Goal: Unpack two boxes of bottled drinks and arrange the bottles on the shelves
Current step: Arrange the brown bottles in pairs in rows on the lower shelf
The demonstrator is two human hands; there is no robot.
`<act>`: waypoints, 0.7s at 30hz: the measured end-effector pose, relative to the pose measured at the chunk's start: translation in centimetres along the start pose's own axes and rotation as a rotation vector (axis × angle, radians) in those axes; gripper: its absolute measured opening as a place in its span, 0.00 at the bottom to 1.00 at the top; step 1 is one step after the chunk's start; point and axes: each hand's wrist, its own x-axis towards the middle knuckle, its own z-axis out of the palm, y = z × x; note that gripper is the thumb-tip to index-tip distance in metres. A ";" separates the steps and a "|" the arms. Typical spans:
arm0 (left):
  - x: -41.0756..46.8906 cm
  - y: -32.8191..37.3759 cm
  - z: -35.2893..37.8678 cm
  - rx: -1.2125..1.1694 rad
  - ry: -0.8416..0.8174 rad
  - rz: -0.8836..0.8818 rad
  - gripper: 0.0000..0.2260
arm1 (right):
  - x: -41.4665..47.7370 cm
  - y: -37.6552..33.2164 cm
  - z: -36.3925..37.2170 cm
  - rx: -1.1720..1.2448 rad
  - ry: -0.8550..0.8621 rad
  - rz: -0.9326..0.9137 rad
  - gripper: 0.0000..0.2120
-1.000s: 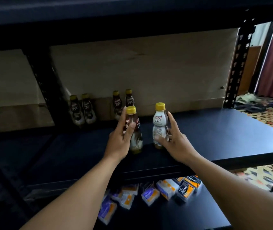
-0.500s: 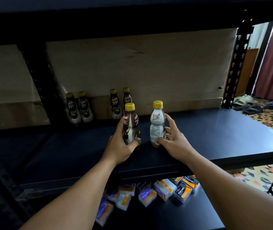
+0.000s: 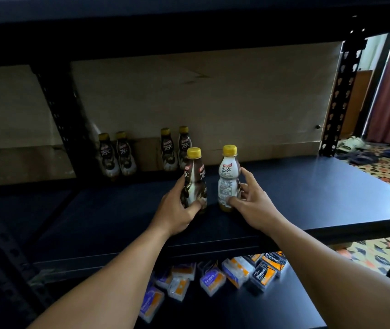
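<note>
Gripping the dark bottle (image 3: 195,180) low on its body with the left hand (image 3: 176,211), thumb across the front and fingers wrapped behind. Pinching the white bottle (image 3: 228,179) with the right hand (image 3: 254,206), thumb on the lower front of the label, index finger up along the side at 3 o'clock. Both upright on the dark shelf (image 3: 308,193), yellow caps up, near the front edge, the white one just beside the dark one at its 3 o'clock, a narrow gap between. Further back, at 11 o'clock from the held pair, four more dark bottles (image 3: 166,150) against the cardboard backing (image 3: 213,103): two close together, two more at 9 o'clock of those. Down at 6 o'clock, on the lower shelf (image 3: 236,312), a scatter of small orange, purple and white packets (image 3: 213,280).
</note>
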 end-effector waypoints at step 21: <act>0.7 -1.0 0.1 -0.092 -0.030 -0.104 0.45 | -0.5 -0.5 -0.3 -0.043 0.073 0.003 0.39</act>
